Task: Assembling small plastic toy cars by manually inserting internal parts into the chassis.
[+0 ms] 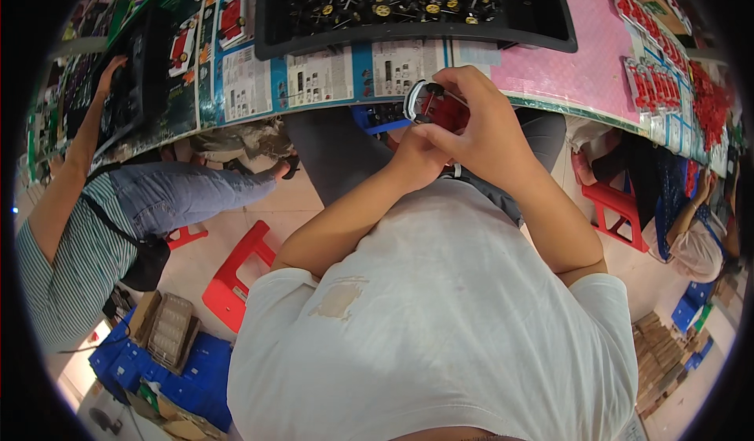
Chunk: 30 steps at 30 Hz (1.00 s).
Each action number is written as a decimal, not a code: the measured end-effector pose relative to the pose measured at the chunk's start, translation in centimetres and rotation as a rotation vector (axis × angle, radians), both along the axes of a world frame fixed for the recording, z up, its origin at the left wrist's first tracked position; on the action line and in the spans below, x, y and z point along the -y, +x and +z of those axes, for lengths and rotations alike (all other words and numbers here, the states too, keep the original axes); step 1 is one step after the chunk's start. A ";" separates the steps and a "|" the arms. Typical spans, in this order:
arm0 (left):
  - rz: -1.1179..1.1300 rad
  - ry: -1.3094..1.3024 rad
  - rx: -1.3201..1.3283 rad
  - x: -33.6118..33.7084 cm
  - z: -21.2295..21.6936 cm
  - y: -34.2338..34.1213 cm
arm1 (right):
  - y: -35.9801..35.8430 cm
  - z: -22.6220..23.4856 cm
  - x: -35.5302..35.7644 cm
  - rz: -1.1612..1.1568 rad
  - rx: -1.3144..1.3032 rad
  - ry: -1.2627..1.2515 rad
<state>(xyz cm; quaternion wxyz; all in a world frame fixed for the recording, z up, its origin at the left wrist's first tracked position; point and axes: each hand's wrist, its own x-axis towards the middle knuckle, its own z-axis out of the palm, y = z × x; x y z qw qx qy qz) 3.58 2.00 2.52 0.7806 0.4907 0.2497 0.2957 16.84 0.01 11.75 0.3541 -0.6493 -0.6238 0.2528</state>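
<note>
A small toy car (446,111), red with a white rim at one end and black wheels, is held just off the table's near edge. My right hand (491,123) is closed on it, thumb below and fingers over the top. My left hand (420,158) is closed at its lower side, its fingers partly hidden behind the car and my right thumb. Ahead of both hands stands a black tray (416,34) heaped with black wheels (382,9) that have yellow hubs and metal axles.
Printed sheets (320,76) cover the table, with pink sheeting (542,56) at right. Rows of red car parts (653,86) lie farther right. A blue bin (385,117) sits below the table edge. People work on both sides. A red stool (236,276) stands behind left.
</note>
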 end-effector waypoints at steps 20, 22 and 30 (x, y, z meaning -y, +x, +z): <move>0.738 0.146 -0.426 -18.8 0.5 -21.1 | 15.4 -10.5 4.1 -0.709 0.390 0.107; 0.737 0.224 -0.520 -23.2 0.0 -23.9 | 15.9 -12.4 3.7 -0.698 0.541 0.210; 0.628 0.179 -0.828 -33.3 2.4 -23.8 | 15.7 -12.7 3.3 -0.674 0.697 0.355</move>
